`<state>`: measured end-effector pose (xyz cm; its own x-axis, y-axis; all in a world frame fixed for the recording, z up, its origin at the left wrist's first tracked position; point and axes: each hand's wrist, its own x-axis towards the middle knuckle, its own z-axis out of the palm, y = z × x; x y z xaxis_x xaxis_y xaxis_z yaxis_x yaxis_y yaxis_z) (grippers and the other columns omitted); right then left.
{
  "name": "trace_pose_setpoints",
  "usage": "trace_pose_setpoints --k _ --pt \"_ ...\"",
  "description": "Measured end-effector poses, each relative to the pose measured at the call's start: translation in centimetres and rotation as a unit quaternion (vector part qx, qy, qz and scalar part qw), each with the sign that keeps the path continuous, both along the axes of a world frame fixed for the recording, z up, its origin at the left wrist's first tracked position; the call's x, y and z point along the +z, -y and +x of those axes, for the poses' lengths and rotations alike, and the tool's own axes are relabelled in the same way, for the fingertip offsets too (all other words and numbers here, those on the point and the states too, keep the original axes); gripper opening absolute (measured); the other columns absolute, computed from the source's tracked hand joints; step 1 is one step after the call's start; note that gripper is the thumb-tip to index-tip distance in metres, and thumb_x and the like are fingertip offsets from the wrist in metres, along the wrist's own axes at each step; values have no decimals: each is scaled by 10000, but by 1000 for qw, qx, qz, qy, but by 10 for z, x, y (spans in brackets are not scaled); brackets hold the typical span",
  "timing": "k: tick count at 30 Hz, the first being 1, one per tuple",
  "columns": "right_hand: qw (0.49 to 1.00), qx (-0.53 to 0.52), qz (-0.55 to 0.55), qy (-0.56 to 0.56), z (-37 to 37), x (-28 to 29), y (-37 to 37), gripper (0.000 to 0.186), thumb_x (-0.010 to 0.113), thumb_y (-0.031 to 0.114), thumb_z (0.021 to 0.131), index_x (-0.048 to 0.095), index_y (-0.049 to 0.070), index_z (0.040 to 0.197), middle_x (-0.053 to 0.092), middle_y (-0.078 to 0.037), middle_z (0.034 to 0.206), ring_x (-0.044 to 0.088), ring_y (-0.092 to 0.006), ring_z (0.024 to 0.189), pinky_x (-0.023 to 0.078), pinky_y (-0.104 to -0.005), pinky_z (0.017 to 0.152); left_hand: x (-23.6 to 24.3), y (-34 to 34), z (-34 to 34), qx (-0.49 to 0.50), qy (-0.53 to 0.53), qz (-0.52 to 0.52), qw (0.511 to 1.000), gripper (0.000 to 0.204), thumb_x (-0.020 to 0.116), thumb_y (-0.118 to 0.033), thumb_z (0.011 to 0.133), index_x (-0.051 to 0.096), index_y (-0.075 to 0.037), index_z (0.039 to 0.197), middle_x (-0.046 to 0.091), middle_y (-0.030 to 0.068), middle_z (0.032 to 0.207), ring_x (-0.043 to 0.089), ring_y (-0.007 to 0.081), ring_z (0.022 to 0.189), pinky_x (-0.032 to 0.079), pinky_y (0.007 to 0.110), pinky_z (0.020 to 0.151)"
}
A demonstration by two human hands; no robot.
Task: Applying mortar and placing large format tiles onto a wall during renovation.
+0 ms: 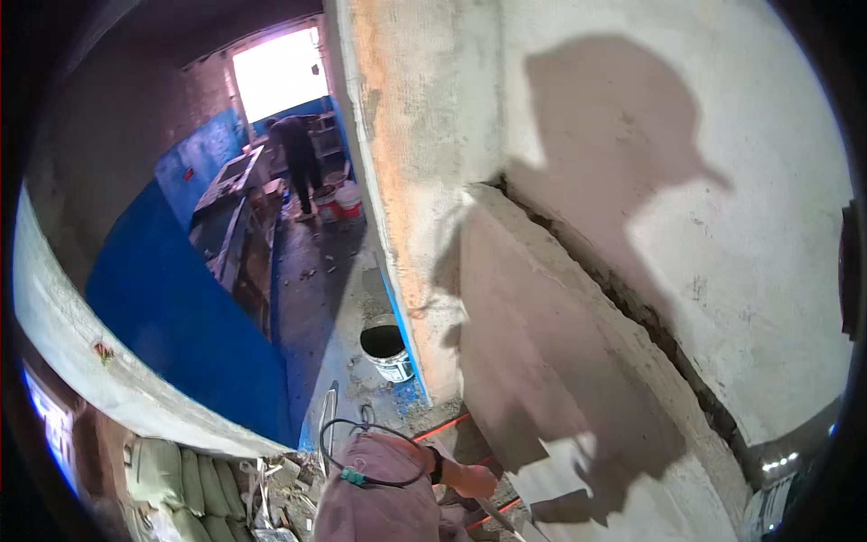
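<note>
My left hand (477,481) reaches in from a greyish-pink sleeve (379,501) at the lower middle, with a black band (437,465) round its wrist. Its fingers look curled closed. A thin pale length, like a handle, runs down from beside them, but what they hold is too small to make out. A dark loop of cable (336,452), with a green patch on it, lies across the sleeve. Just right of the hand stands a low plastered slab (560,307) with a rough top edge. My right hand is out of view.
Orange-red lines (442,426) cross the floor by my arm. A bucket with a dark inside (390,348) stands at the wall corner. Stacked sacks (158,474) and rubble lie lower left. Beyond the opening, a person (296,149) bends near buckets (348,200) and a counter (226,217).
</note>
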<state>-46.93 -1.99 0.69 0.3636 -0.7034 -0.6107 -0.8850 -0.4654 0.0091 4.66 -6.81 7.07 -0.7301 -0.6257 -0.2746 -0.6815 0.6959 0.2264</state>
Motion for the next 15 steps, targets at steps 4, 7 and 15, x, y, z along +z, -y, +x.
trace_pose_setpoints --k 4,7,15 --pt "999 -35 18 6 15 15 -20 183 594 203 844 724 90 907 700 -139 962 652 -329 920 523 -446 807 20 -15 16 42 36 96 994 172 725 -126 668 713 -59 826 697 147 844 692 340 873 567 454 704" --pt "998 -49 31 3 21 25 -33 187 593 197 843 719 82 919 695 -145 970 643 -334 934 513 -451 820 29 -24 23 66 17 143 987 210 725 -106 648 710 -49 849 695 157 847 692 352 873 569 464 693" --pt "997 -71 40 16 23 32 -68 201 593 179 840 707 58 952 680 -161 990 622 -346 971 488 -463 853 28 -71 10 174 19 213 961 180 703 -109 672 712 -60 845 695 155 840 690 364 844 569 467 698"
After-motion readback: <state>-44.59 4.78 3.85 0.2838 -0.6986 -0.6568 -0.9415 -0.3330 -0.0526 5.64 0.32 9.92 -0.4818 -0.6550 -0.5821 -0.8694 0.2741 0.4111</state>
